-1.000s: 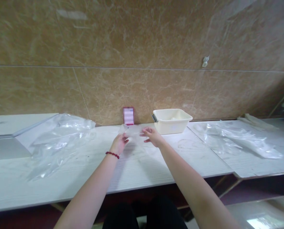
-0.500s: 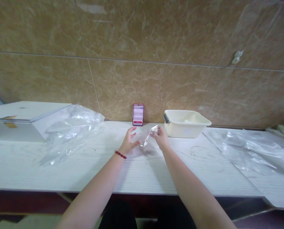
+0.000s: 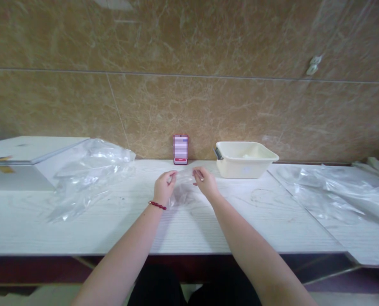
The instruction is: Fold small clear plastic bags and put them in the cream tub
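Both of my hands hold a small clear plastic bag (image 3: pixel 183 189) above the white table (image 3: pixel 189 229). My left hand (image 3: pixel 164 187), with a red bead bracelet at the wrist, pinches the bag's upper left edge. My right hand (image 3: pixel 205 182) pinches its upper right edge. The bag hangs between them, close to the tabletop. A phone (image 3: pixel 180 149) stands against the wall just behind my hands.
A cream plastic tub (image 3: pixel 245 159) sits at the back right of my hands. A heap of clear plastic bags (image 3: pixel 87 174) lies to the left, and more clear plastic sheeting (image 3: pixel 336 191) lies on the right. A white board (image 3: pixel 26 148) rests at the far left. A brown marble wall stands behind.
My left hand went from spread open beside the bag to pinching its edge. Both hands now hold the bag stretched between them; the view shifted slightly.
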The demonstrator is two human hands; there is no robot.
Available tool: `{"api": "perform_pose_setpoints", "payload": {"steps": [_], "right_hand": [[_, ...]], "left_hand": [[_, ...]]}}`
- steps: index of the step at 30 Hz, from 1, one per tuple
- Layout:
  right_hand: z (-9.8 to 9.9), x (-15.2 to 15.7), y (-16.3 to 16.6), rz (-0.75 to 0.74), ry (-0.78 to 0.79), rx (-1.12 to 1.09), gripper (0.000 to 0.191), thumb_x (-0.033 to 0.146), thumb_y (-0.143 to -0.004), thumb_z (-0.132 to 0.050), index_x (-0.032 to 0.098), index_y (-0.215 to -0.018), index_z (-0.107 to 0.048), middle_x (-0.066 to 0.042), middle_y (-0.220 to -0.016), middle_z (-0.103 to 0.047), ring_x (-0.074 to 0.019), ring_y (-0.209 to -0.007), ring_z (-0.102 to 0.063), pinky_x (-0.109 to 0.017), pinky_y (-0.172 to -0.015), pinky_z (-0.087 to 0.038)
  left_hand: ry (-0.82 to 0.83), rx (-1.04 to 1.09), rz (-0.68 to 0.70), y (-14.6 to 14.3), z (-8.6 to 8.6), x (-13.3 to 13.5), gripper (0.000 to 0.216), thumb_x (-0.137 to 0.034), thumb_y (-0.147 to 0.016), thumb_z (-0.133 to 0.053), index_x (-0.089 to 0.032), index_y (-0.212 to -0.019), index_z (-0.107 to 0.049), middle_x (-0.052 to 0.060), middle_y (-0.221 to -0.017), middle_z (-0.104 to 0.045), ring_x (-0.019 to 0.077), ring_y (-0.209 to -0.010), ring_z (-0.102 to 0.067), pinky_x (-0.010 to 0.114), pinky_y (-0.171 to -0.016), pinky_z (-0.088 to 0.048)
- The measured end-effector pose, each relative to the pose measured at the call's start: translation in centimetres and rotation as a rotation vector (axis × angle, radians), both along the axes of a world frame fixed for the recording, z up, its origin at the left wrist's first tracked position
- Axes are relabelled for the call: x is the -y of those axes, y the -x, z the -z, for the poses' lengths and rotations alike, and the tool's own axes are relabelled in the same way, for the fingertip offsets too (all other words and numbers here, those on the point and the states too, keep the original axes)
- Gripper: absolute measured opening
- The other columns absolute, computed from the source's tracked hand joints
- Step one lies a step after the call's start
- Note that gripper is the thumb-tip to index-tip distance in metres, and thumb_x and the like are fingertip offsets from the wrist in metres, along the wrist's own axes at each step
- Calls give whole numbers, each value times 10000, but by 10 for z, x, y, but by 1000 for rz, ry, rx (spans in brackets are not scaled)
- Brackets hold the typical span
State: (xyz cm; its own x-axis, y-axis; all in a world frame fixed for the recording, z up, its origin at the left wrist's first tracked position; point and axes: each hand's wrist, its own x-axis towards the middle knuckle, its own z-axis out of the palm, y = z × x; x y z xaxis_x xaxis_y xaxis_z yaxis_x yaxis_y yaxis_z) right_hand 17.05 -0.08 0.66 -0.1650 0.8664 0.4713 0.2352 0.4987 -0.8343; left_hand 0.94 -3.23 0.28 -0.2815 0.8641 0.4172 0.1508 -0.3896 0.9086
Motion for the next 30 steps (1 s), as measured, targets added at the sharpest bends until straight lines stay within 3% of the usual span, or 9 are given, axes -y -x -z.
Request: {"api": "perform_pose_setpoints", "payload": {"steps": [6,9,12,17,23,26,30], "right_hand": [[-5,-3,-2,24,100,-146,259,425,-686,-467,213,-830,-508,-5,-786,-547,-112,-704,-553,-204,-415,-509],[-14,-5,-6,17,162,-170,276,422,-686,-478,200,-851,-489,-6,-727,-561,-117,-648,-583,-191,-379,-489],[-31,-9,-11,-5,210,-117,252,405,-681,-503,187,-809,-499,-1,-652,-559,-118,-568,-587,-179,-341,-462],[-67,-21,-13,-54,276,-16,180,332,-674,-558,174,-745,-510,-8,-636,-562,-105,-488,-567,-157,-298,-414],[-86,-43,-2,-64,401,-14,74,209,-704,-527,140,-689,-505,-39,-679,-571,-115,-535,-558,-247,-428,-474],[-89,-56,3,-30,289,49,88,216,-712,-504,130,-714,-522,-36,-679,-560,-117,-581,-553,-261,-506,-467],[-103,-64,5,110,-70,142,218,326,-728,-467,123,-743,-544,-18,-644,-538,-124,-676,-529,-278,-621,-440]], "left_hand": [[34,-96,-25,11,-3,-5,169,-205,-590,-637,-221,-758,-630,15,-792,-616,156,-787,-533,236,-750,-384],[120,-15,84,17,-13,-4,154,-221,-583,-642,-190,-731,-611,13,-671,-610,130,-634,-529,207,-573,-401],[308,5,223,21,-33,-2,143,-215,-575,-646,-160,-700,-604,26,-629,-599,119,-558,-515,171,-412,-324],[448,50,243,17,-66,-9,248,-293,-583,-643,-175,-791,-574,45,-813,-587,152,-696,-566,195,-468,-385],[452,231,203,17,-82,-35,54,-153,-704,-530,-157,-699,-476,5,-651,-527,102,-584,-545,234,-552,-423],[371,260,233,19,-94,-40,33,-156,-758,-455,-175,-747,-430,-11,-627,-513,100,-557,-531,302,-614,-427],[207,193,228,20,-117,-40,54,-220,-772,-442,-191,-807,-413,-14,-681,-519,119,-633,-535,338,-658,-399]]}}
